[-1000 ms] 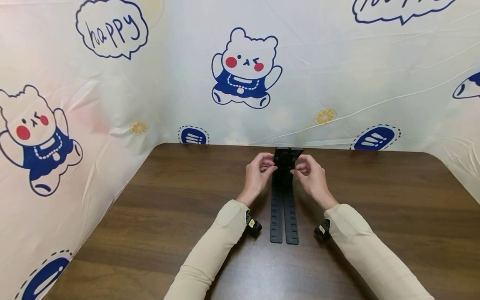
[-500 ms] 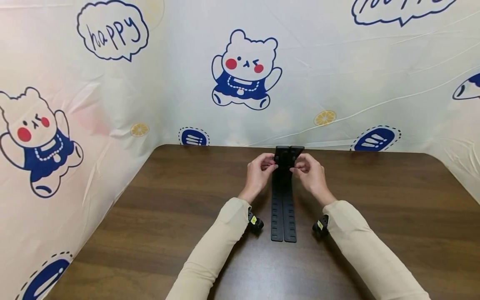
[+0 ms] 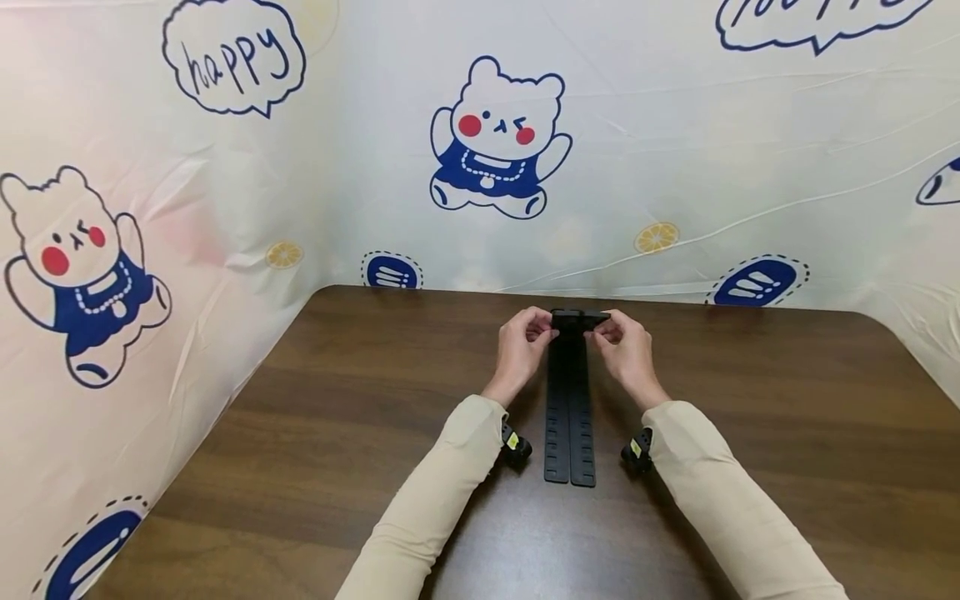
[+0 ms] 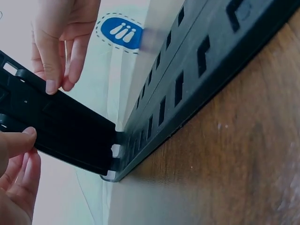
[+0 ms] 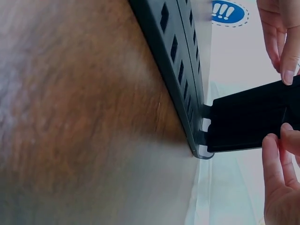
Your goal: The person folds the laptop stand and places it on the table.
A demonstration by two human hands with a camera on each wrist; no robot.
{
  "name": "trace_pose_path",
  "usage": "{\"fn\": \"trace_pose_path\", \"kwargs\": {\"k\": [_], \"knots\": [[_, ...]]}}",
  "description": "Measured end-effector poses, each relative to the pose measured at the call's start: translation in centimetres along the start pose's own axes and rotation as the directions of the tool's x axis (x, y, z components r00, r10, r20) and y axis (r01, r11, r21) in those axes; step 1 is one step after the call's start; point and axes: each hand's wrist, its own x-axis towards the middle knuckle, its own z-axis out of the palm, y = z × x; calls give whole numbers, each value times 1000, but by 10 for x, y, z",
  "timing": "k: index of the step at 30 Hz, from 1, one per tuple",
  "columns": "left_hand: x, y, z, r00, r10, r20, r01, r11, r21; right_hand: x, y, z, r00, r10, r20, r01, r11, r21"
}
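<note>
A black folding stand (image 3: 557,442) reaches along the table, its two slotted strips side by side and pointing towards me. At its far end a hinged black panel (image 4: 70,126) rises at an angle from the slotted base (image 4: 161,110). My left hand (image 3: 521,348) pinches the panel's left edge between thumb and fingers. On the opposite edge, my right hand (image 3: 627,348) pinches it the same way. The right wrist view shows the panel (image 5: 248,119) between both hands, joined to the base by small hinge tabs.
The stand is on a brown wood-grain table (image 3: 360,375), close to its far edge. Behind and at the sides hangs a pale printed curtain (image 3: 615,108) with cartoon bears. A small black camera (image 3: 516,450) is strapped at my left wrist, another (image 3: 637,452) at my right.
The raised panel has tipped and now shows a much thinner face in the head view. The two strips have drawn closer together. Both hands keep their pinch, almost in place.
</note>
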Motion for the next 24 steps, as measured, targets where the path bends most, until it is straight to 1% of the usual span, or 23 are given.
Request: {"fn": "trace_pose_path", "kwargs": {"k": [4,7,10,16,20,24], "knots": [[-1,3,0,1000,-19,3,19,1000,-9,-1,0,-1,1000,17,-3,-17,1000,17],[-2,3,0,999,-34,5,34,999,0,-2,1,0,999,39,-1,-39,999,26],[-4,2,0,999,-47,9,47,999,22,-4,2,0,998,62,21,-63,998,20],[-8,0,0,993,-106,55,103,994,48,-9,5,-1,993,102,57,-103,995,14],[-9,-2,0,988,-131,82,125,989,84,-11,7,-1,992,102,75,-103,995,9],[-10,-3,-1,983,-150,107,138,984,109,-12,9,-2,986,136,102,-136,991,-7]]}}
